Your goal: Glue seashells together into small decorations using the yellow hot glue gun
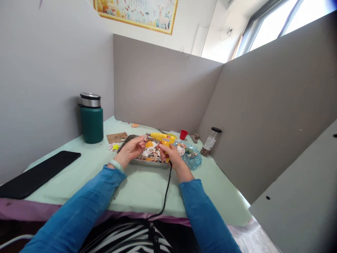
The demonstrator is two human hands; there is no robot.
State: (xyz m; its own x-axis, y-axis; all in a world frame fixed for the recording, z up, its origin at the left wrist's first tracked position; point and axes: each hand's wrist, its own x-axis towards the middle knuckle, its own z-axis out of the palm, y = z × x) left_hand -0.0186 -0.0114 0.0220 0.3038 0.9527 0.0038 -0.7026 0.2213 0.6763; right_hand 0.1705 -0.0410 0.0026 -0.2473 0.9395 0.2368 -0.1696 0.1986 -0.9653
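My right hand is wrapped round the handle of a yellow hot glue gun, whose nozzle points left. A black cord runs from its grip down to the table's front edge. Just at the nozzle, my left hand pinches a small whitish piece, too small to tell exactly, perhaps a shell. Below both hands sits a metal tray with several shells in it, white and orange. Right of the glue gun is a blue glass plate bearing shell and greenish pieces.
A green bottle stands at the left, behind a long black mat. Brown card and a yellow star piece lie left of the tray. Toward the back right are a red cup and a jar. Grey partitions enclose the table.
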